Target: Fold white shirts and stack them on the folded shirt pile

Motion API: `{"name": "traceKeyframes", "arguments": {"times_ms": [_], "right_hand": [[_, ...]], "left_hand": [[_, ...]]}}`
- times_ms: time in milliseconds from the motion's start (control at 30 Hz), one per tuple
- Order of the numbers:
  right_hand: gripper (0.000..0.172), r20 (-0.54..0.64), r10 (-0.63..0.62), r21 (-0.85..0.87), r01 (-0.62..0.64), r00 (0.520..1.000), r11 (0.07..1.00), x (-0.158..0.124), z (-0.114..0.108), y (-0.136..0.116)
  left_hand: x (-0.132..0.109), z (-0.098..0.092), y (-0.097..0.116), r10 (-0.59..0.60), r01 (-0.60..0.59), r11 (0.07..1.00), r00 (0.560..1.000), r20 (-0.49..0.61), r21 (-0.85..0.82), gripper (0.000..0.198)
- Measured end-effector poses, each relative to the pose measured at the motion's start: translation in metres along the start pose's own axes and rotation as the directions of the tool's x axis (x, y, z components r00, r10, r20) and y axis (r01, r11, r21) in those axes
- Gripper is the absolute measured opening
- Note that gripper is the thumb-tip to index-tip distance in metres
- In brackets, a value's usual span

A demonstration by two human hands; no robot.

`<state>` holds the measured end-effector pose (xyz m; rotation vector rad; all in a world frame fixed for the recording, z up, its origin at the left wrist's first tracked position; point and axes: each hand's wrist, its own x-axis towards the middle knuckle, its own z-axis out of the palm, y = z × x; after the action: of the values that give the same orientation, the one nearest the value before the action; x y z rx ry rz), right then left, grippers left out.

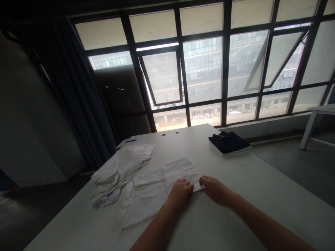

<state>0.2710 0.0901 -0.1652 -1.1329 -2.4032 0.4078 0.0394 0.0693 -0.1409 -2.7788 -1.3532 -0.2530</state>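
Head view: your left hand (180, 193) and right hand (216, 190) rest on a folded white cloth garment (149, 198) at lower centre, both grips released, on the long white worktop (261, 195).

And here we go, folks: our left hand (180, 192) and our right hand (216, 190) are bare, and so are both forearms (267, 225), running right out of the shot!

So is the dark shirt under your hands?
No, your left hand and right hand rest on the white cloth, while the dark shirt lies farther up the table.
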Motion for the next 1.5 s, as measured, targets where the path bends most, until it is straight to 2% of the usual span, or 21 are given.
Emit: {"name": "traceKeyframes", "arguments": {"times_ms": [167,500,700,933,1167,1233,1367,1500], "right_hand": [[0.036,0.016,-0.009,0.063,0.008,1.000,0.998,-0.006,-0.014,-0.007],[0.041,0.001,-0.047,0.031,0.047,0.999,0.998,-0.007,-0.011,0.002],[0.047,0.015,-0.084,0.022,0.083,0.996,0.996,-0.009,-0.015,0.000],[0.037,0.012,-0.070,0.111,0.068,0.997,0.991,-0.006,-0.013,0.007],[0.035,0.011,-0.085,0.160,0.082,0.996,0.984,-0.005,-0.016,0.012],[0.031,0.008,-0.096,0.153,0.094,0.995,0.984,-0.004,-0.017,0.009],[0.013,-0.017,-0.075,0.098,0.076,0.997,0.992,-0.004,-0.014,0.002],[0.020,-0.038,-0.002,0.111,0.006,0.999,0.994,-0.004,-0.006,0.004]], "left_hand": [[-0.002,-0.003,-0.005,-0.003,0.003,1.000,1.000,0.031,-0.006,0.009],[-0.006,-0.009,0.009,-0.022,0.021,1.000,0.994,0.104,0.004,0.016],[-0.010,-0.007,0.006,-0.041,0.044,0.999,0.988,0.148,-0.015,0.025],[-0.013,-0.012,0.005,-0.018,0.021,1.000,0.984,0.178,-0.015,0.022],[-0.042,-0.019,-0.004,-0.043,0.040,0.999,0.982,0.186,0.017,0.023],[-0.053,-0.016,-0.007,-0.077,0.076,0.997,0.985,0.154,0.012,0.022],[-0.070,-0.011,-0.016,-0.134,0.135,0.991,0.990,0.049,-0.024,0.024],[-0.080,-0.016,-0.025,-0.143,0.144,0.990,0.988,0.049,-0.009,0.021]]}}
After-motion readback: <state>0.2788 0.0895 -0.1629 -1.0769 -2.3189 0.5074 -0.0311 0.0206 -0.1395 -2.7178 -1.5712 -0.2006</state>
